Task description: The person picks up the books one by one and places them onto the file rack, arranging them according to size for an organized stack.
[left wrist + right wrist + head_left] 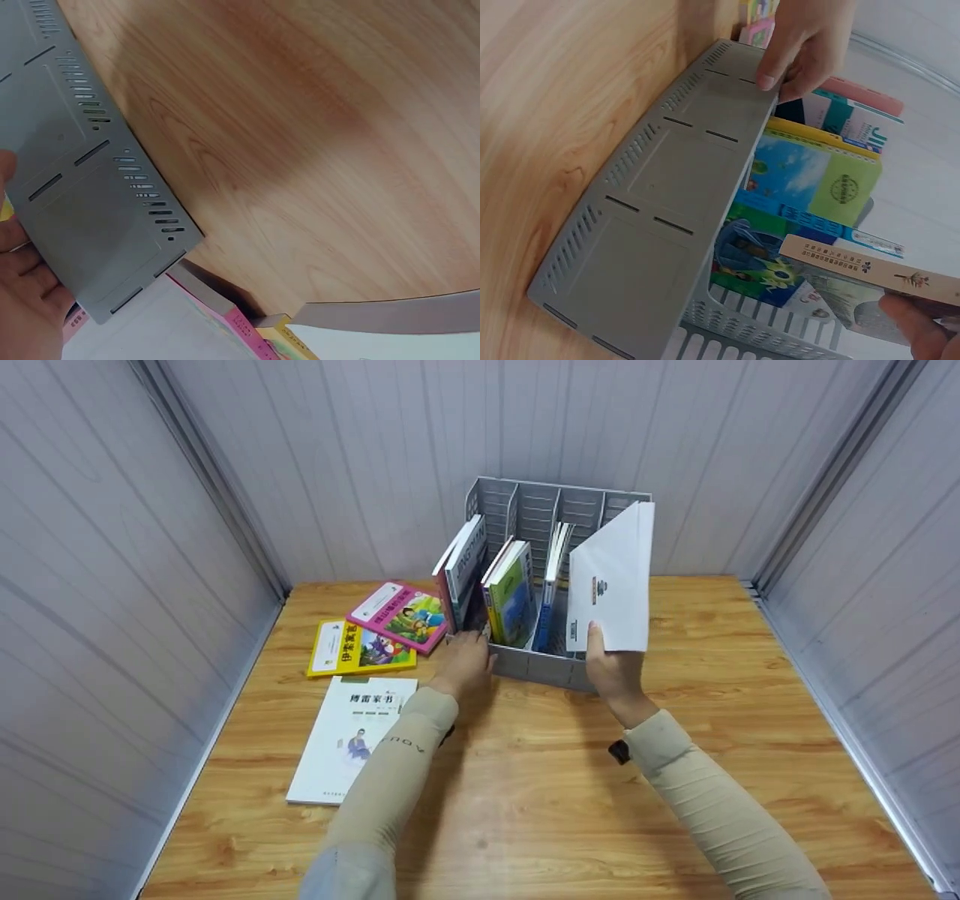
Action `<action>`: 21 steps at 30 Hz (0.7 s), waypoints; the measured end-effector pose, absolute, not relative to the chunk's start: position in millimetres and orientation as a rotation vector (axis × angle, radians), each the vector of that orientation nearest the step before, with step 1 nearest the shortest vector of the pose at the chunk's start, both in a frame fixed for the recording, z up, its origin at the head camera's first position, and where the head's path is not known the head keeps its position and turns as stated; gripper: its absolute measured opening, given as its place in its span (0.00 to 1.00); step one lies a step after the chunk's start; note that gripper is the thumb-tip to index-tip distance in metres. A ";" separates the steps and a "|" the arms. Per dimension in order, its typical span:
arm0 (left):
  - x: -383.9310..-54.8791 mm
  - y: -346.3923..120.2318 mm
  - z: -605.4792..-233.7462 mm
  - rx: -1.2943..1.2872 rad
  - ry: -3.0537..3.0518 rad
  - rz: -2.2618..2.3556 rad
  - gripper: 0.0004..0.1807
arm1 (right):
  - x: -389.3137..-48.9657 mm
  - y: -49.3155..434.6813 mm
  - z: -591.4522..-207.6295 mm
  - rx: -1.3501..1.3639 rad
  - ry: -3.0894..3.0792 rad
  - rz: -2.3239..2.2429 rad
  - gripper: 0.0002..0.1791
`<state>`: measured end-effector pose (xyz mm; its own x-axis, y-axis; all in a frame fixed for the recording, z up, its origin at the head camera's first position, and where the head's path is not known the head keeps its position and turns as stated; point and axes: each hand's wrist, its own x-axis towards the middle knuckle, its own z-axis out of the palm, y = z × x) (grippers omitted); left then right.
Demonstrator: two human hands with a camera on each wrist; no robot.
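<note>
A grey divided book rack (525, 666) stands against the back wall, with several books upright in its slots. My left hand (463, 664) grips the front edge at its left end; in the right wrist view, the thumb of that left hand (810, 49) lies on the front panel. My right hand (619, 675) holds a book (611, 577), its white cover towards me, at the rack's rightmost slot. The spine of this book (855, 261) shows in the right wrist view. I cannot tell whether its lower edge touches the rack. Beside it stands a blue-spined book (544, 619).
Left of the rack lie a pink picture book (397, 611) and a yellow one (337, 652), overlapping. A white book (337, 750) lies nearer, partly behind my left sleeve. Panel walls (360, 472) enclose the wooden tabletop (525, 795) at the back and sides.
</note>
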<state>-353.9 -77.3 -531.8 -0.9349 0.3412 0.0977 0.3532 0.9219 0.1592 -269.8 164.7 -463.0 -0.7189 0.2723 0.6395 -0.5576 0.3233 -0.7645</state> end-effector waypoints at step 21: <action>-365.2 -73.4 -538.4 -0.555 -2.972 -0.183 0.31 | -313.3 145.8 -484.1 0.134 -2.050 1.399 0.23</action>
<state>-365.2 -73.4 -538.4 -0.9267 0.3517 0.1325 0.3653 0.9258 0.0974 -313.3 145.8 -484.1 -0.7872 0.2639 0.5573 -0.4228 0.4270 -0.7993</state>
